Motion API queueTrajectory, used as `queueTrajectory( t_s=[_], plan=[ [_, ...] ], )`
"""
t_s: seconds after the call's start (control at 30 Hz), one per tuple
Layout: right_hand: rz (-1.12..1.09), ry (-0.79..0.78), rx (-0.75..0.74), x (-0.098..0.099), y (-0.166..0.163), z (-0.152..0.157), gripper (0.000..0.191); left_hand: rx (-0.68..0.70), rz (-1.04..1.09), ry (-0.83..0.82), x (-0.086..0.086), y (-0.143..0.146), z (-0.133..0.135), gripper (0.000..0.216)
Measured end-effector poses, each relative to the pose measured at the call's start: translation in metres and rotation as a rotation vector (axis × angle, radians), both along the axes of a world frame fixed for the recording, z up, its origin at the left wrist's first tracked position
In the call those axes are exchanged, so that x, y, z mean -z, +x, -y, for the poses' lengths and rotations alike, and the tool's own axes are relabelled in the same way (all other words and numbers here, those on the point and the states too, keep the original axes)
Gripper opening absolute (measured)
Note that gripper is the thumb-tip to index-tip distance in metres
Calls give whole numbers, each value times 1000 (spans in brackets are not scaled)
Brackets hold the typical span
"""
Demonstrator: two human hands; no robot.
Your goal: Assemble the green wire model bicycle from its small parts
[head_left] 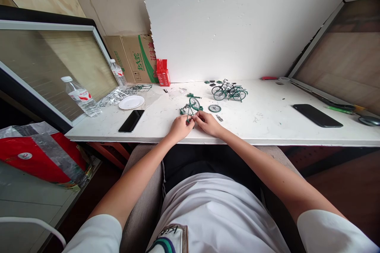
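Just in from the table's front edge, both hands meet at a small green model bicycle (pixel 194 104) with one wheel fitted, its frame turned over or tilted. My left hand (pixel 181 126) has its fingers closed on the near part of the frame. My right hand (pixel 208 123) pinches the same model from the right; the fingertips hide the exact spot. A loose spoked wheel (pixel 214 108) lies flat to the right of it, with a small grey part (pixel 219 118) below. Farther back stand assembled model bicycles (pixel 230 91), close together.
On the white table (pixel 267 130) a dark phone (pixel 131 121) and a white plate (pixel 131 102) lie at left, near part frames (pixel 118 94) and water bottles (pixel 81 95). A red box (pixel 163 72) stands behind. A black phone (pixel 317 115) and a mouse (pixel 369 120) lie right.
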State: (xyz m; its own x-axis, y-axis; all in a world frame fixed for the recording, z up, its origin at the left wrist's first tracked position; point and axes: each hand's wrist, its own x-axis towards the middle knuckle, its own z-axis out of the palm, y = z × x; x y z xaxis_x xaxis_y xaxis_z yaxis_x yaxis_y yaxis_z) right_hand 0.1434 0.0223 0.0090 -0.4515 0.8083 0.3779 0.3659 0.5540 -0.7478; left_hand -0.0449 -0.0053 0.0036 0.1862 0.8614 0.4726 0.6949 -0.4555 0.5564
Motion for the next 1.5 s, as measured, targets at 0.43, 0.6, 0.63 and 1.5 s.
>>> queueTrajectory(
  t_s=[0.43, 0.6, 0.63, 1.5],
  plan=[
    [-94, -167, -6, -2, 0, -1, 55, -13, -5, -22, -1, 0, 1, 19],
    [-267, -291, -13, 0, 2, -8, 59, -17, 2, -22, 1, 0, -1, 19],
    [-296, -308, -8, 2, 2, -10, 60, -18, -2, -24, 1, 0, -1, 19],
    [-226, -242, 124, -6, 1, -2, 56, 60, 181, -126, 0, -2, -2, 40]
  ],
)
